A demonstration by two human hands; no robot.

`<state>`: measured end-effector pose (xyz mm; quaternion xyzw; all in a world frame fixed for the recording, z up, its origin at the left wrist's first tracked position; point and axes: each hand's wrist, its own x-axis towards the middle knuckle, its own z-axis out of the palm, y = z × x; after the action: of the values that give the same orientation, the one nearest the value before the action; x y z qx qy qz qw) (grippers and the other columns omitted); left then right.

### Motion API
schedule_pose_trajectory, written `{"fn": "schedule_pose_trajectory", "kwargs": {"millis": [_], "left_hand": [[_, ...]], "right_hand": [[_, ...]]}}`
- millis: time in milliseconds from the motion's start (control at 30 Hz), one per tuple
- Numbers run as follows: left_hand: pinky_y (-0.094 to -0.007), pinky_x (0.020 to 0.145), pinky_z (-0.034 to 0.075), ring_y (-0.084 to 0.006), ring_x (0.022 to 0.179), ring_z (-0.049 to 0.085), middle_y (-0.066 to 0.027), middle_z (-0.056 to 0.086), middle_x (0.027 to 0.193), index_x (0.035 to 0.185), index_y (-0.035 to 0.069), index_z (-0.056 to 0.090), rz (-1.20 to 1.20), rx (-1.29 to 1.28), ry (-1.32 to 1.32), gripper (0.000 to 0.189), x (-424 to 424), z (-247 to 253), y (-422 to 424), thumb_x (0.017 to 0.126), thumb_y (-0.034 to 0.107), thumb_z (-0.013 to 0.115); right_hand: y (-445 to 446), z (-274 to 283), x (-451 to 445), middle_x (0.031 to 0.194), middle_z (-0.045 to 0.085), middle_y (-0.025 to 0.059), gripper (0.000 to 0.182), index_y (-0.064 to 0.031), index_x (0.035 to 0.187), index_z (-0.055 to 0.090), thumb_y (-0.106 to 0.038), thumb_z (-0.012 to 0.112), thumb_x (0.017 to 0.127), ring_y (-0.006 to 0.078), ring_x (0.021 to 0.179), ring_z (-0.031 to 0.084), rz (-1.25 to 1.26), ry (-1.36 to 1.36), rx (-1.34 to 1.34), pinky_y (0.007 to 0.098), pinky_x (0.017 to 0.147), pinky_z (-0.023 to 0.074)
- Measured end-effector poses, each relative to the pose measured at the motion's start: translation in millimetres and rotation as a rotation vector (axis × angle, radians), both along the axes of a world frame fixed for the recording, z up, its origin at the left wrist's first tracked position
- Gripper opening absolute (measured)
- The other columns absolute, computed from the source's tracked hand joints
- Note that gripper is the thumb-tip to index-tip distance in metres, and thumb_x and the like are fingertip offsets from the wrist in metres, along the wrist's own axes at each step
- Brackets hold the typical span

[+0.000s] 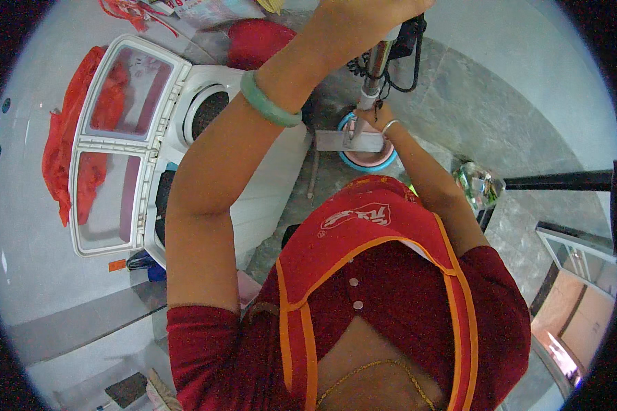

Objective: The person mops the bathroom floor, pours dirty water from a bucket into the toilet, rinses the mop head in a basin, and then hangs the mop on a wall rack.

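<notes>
My left hand [378, 13], below a green bangle, is wrapped around the upper part of a metal mop pole [378, 64]; the picture's top edge cuts off part of it. Lower down, my right hand [378, 117], with a silver bracelet at the wrist, grips the pole near its white lower joint [369, 98]. A flat pale mop head [334, 141] lies crosswise at the pole's foot, over a pink basin [373, 158] nested in a blue basin [362, 167]. A black coiled cord [416, 67] hangs beside the pole.
A white twin-tub washing machine [267, 190] stands at left with its lids [79, 180] raised. Red cloth [56, 154] hangs behind them. A red rounded object [259, 43] sits beyond the machine. At right are a filled clear bag [478, 185] and a black bar [560, 181].
</notes>
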<state>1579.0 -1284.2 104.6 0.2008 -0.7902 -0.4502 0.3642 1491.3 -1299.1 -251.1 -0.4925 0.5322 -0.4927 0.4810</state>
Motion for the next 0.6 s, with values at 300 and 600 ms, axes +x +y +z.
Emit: {"fn": "schedule_pose_trajectory", "kwargs": {"millis": [300, 600], "left_hand": [[-0.0265, 0.064, 0.044, -0.0154, 0.074, 0.054, -0.0088, 0.055, 0.078, 0.093, -0.002, 0.048, 0.101, 0.265, 0.053, 0.031, 29, -9, 2, 0.074, 0.019, 0.058], [-0.0237, 0.064, 0.044, -0.0119, 0.073, 0.056, -0.0065, 0.058, 0.079, 0.09, 0.002, 0.048, 0.149, 0.084, 0.289, 0.03, 73, -23, -6, 0.072, 0.022, 0.061]], "right_hand": [[3, 3, 18, 0.093, 0.054, 0.0116, 0.038, -0.0045, 0.098, 0.047, -0.02, 0.065, 0.068, 0.0215, 0.083, 0.053, 0.148, 0.42, 0.012, 0.0371, 0.075, 0.0434], [7, 34, 46, 0.099, 0.053, 0.0064, 0.056, -0.0038, 0.11, 0.041, -0.017, 0.07, 0.064, 0.0163, 0.09, 0.05, 0.155, -0.177, 0.035, 0.0282, 0.079, 0.0404]]}}
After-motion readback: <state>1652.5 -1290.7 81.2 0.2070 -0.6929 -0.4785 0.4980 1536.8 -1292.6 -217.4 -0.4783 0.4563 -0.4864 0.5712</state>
